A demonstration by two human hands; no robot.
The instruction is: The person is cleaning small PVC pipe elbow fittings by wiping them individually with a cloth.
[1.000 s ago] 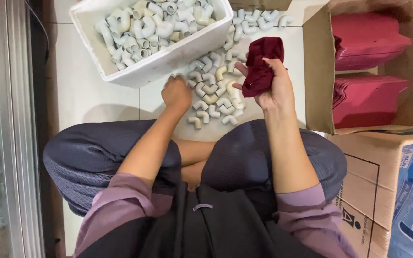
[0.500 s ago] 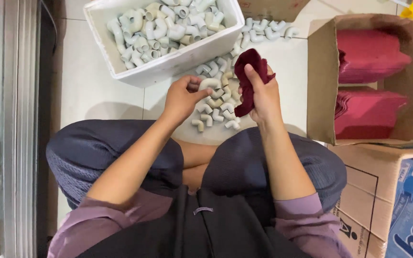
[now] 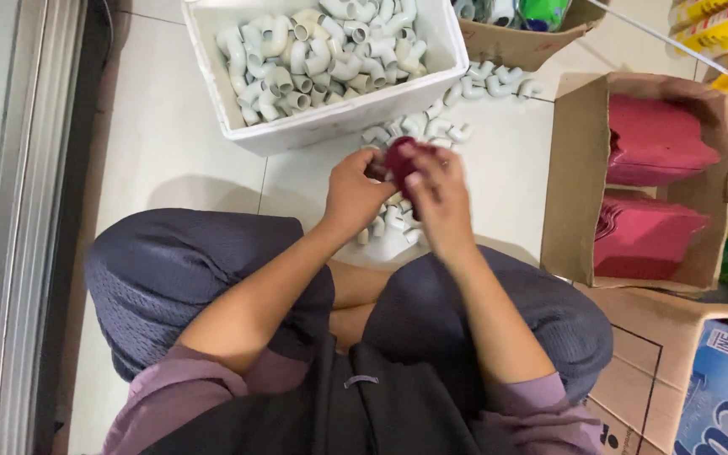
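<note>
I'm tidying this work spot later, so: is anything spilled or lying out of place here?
Yes. White pipe elbows lie loose on the floor tiles beside the white bin that holds the rest, some under the left hand and right hand, which hold a dark red cloth. Nothing looks damaged.

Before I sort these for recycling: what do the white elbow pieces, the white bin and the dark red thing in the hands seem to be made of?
White elbow pieces: likely rigid plastic pipe fittings, smooth, slightly glossy, open round ends. White bin: probably foam, judging by its thick, matte walls. Dark red thing: seems to be soft cloth or fabric pouch, matte and bunched between the left hand and right hand.
</note>
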